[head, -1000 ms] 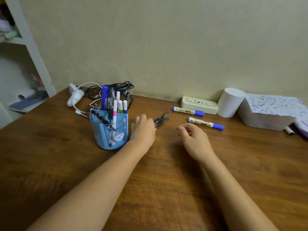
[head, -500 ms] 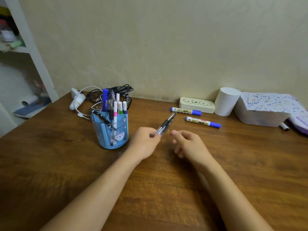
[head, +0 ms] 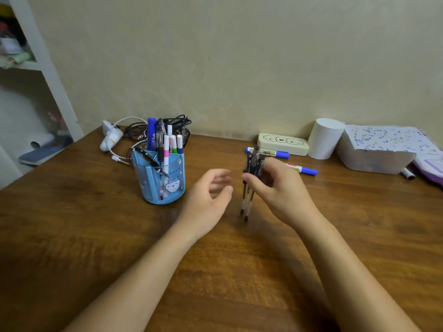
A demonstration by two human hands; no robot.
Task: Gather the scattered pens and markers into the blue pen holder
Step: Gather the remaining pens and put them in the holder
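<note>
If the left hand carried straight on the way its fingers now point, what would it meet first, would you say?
Probably the pens held upright in the right hand. The left hand is open, fingers aimed rightward at them across a small gap, though depth is hard to judge.

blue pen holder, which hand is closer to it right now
Left. The left hand is open just right of the blue pen holder; the right hand is farther right, holding clear pens upright.

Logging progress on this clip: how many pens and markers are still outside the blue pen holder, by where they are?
Clear black-trimmed pens held upright in the right hand: 2
Blue-capped white markers lying on the wooden desk: 2
Total: 4
</note>
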